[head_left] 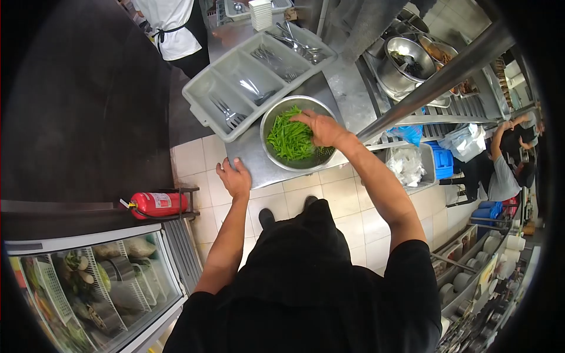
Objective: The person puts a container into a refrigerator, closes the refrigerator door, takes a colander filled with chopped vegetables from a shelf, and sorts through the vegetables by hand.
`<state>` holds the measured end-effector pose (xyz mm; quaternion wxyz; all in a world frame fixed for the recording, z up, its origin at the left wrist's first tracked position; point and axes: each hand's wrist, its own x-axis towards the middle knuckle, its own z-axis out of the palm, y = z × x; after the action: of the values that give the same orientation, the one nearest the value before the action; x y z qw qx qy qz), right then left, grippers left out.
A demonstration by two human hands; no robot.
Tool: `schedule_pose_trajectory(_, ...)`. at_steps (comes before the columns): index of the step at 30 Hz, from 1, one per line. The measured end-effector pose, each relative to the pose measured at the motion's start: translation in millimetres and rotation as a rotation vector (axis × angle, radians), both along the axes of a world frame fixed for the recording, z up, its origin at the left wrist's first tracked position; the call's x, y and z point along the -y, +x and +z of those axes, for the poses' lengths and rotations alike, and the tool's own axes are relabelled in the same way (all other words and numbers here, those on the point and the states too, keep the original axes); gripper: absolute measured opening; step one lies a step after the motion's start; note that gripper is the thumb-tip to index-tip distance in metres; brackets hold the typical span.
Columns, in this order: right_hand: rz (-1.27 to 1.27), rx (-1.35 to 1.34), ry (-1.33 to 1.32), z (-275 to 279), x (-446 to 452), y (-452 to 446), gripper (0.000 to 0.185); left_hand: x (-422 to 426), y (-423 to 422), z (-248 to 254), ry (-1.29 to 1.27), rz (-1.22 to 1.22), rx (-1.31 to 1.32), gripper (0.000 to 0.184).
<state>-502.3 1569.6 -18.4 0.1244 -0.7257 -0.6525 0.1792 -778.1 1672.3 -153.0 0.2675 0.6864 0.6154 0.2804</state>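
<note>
A round metal colander (272, 157) stands on the steel table (265, 176), holding thin-cut green vegetable strips (287, 140). Reaching in from the right, my right hand (321, 128) has its fingers curled into the strips at the top of the heap. Much of its palm side is hidden. My left hand (235, 177) rests at the table's front left edge with fingers apart and nothing in it. Just behind the colander lies a grey divided cutlery tray (197, 94), with forks (228, 113) and other cutlery in its compartments.
A red fire extinguisher (159, 203) and a glass-topped fridge (94, 241) are at left. A metal post (435, 76) slants across the right side, near a rack with metal bowls (406, 59). Below sits a bin of plastic (406, 167). Another person (170, 26) stands behind the table.
</note>
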Motion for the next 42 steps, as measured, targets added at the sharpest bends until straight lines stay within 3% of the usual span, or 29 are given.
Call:
schedule_pose_trajectory(7,0.105,-0.099,0.059,23.8,-15.3,4.9,0.073,-1.2,-0.7,-2.9,0.022,-0.007,-0.018,0.051)
schedule_pose_trajectory(9,0.114,-0.144,0.165,19.7,-17.9,5.2,0.072,0.2,0.1,-0.8,0.011,-0.003,-0.016,0.051)
schedule_pose_trajectory(13,0.055,-0.179,0.138,-3.6,-17.7,-5.5,0.077,-0.3,0.2,1.4,-0.017,0.004,-0.012,0.052)
schedule_pose_trajectory(15,-0.185,0.008,-0.019,-14.7,-14.7,-31.8,0.091,0.3,0.8,1.7,-0.021,0.008,-0.011,0.052)
schedule_pose_trajectory(16,-0.183,0.008,-0.019,-19.7,-15.0,-43.6,0.091,0.2,0.6,1.8,-0.023,0.009,-0.014,0.052)
schedule_pose_trajectory(18,-0.283,0.265,-0.113,-31.8,-17.4,-61.8,0.106,0.4,-0.1,-2.5,-0.014,0.011,-0.019,0.052)
schedule_pose_trajectory(19,-0.318,0.293,-0.098,-38.5,-21.0,-62.6,0.094,-1.9,-0.3,-4.1,-0.003,0.012,-0.02,0.052)
schedule_pose_trajectory(22,-0.275,0.246,-0.112,-44.1,-28.7,-46.3,0.083,-1.2,-0.3,-5.2,0.025,0.016,-0.028,0.052)
schedule_pose_trajectory(25,-0.212,0.073,-0.046,-26.2,-28.7,-22.9,0.075,-1.8,-0.6,-4.7,0.017,0.004,-0.008,0.051)
schedule_pose_trajectory(31,0.014,0.002,0.064,19.5,-29.0,-1.9,0.066,-1.6,-0.3,-5.1,0.007,0.011,-0.013,0.051)
schedule_pose_trajectory(38,0.107,-0.134,-0.117,29.1,-43.6,9.2,0.07,-1.0,0.1,-2.2,-0.002,0.02,-0.015,0.052)
schedule_pose_trajectory(42,-0.051,0.05,-0.135,-7.9,-54.7,-7.0,0.08,-0.4,1.0,-1.0,0.0,0.015,-0.022,0.052)
